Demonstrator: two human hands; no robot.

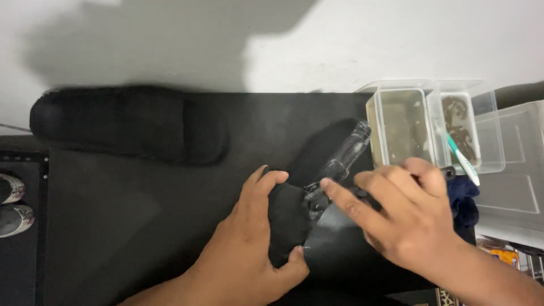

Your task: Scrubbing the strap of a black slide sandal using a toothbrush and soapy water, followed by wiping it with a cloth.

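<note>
A black shoe lies on the black table top under both hands. My left hand grips its dark upper between thumb and fingers. A clear plastic, bottle-like piece sticks out of the shoe toward the upper right. My right hand lies over the shoe's right side with fingers stretched out, and its index fingertip touches the clear piece. I cannot see anything held inside the right hand. A second black shoe lies on its own at the upper left.
At the right edge, two clear tubs hold murky water, with a green-and-white toothbrush leaning over them. A dark blue cloth lies below, beside a larger clear box. Light-coloured shoes show at far left.
</note>
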